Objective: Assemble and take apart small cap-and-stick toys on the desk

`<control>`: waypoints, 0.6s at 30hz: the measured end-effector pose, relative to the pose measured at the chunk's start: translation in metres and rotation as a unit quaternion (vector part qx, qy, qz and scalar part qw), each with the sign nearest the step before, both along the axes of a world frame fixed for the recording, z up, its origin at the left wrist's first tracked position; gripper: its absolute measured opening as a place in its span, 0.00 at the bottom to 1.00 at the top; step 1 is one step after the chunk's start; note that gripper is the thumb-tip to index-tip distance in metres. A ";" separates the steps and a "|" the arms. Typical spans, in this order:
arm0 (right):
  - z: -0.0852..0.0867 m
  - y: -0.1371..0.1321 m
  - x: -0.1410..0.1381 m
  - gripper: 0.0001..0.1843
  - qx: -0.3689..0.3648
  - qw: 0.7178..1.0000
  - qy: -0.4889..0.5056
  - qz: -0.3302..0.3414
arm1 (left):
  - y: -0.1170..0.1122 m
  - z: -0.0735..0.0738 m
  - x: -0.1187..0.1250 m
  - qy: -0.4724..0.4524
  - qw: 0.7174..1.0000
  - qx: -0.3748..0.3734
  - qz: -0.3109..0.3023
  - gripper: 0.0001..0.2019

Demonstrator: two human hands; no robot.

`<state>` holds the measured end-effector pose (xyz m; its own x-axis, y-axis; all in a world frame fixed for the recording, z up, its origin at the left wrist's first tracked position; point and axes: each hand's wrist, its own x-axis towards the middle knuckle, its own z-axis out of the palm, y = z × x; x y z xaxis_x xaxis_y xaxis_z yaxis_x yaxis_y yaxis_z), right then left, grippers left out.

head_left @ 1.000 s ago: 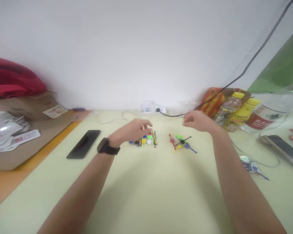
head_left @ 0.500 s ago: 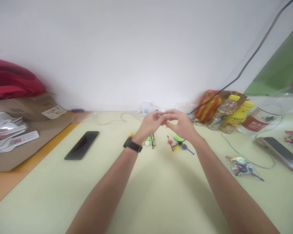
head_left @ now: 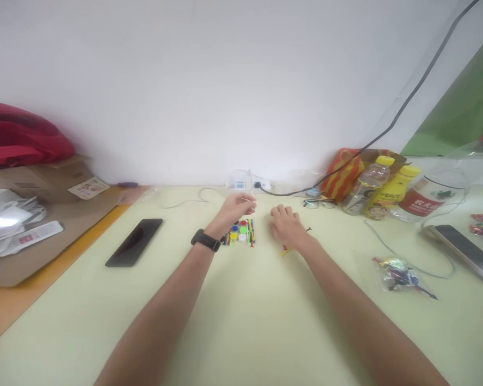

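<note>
My left hand (head_left: pixel 236 208), with a black watch (head_left: pixel 205 240) on its wrist, hovers just above a small heap of coloured discs and sticks (head_left: pixel 240 234). Its fingertips are pinched together on something thin and pale that I cannot make out. My right hand (head_left: pixel 285 225) rests knuckles-up on the table (head_left: pixel 241 321) over a second scatter of coloured pieces. Its fingers curl down and hide most of them. Only a yellow-red end (head_left: pixel 285 251) and a black stick tip (head_left: pixel 308 230) stick out.
A black phone (head_left: pixel 134 242) lies at the left and another phone (head_left: pixel 462 252) at the right. Glasses (head_left: pixel 320 203), bottles (head_left: pixel 370 187), a clear bag of coloured pieces (head_left: pixel 398 273) and a power strip (head_left: pixel 245 182) with a cable are near the wall. Cardboard boxes (head_left: pixel 44 182) stand far left.
The hands, which met in the air half a second ago, have parted. The left one dropped back above the disc heap and the right one came down onto the scattered sticks.
</note>
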<state>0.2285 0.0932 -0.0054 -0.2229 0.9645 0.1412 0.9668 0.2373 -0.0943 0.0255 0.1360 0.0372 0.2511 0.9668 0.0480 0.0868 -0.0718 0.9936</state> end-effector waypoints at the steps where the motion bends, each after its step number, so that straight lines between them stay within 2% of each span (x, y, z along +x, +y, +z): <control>1: -0.005 0.001 0.004 0.15 -0.013 1.000 -0.016 -0.007 | 0.000 -0.002 0.000 0.003 1.000 -0.003 -0.002 0.10; 5: -0.010 0.007 0.029 0.15 -0.075 0.997 -0.012 -0.016 | -0.001 -0.006 0.002 0.013 1.000 -0.008 0.000 0.09; 8: 0.003 0.012 0.044 0.15 -0.079 0.996 0.042 -0.002 | -0.003 -0.006 0.005 0.032 0.999 0.023 -0.030 0.12; 10: 0.016 0.014 0.044 0.14 -0.064 0.989 0.133 0.011 | -0.006 -0.006 0.008 0.058 0.995 0.054 -0.057 0.15; 12: 0.029 0.013 0.037 0.13 -0.084 0.960 0.266 0.019 | -0.009 -0.007 0.011 0.081 0.990 0.080 -0.079 0.17; 14: 0.038 0.012 0.027 0.14 -0.146 0.912 0.382 0.035 | -0.012 -0.010 0.015 0.076 0.987 0.100 -0.104 0.18; 16: 0.041 0.012 0.017 0.12 -0.186 0.870 0.453 0.056 | -0.014 -0.013 0.018 0.057 0.983 0.120 -0.124 0.16; 18: 0.039 0.012 0.011 0.10 -0.195 0.848 0.489 0.059 | -0.016 -0.016 0.020 0.054 0.980 0.141 -0.131 0.14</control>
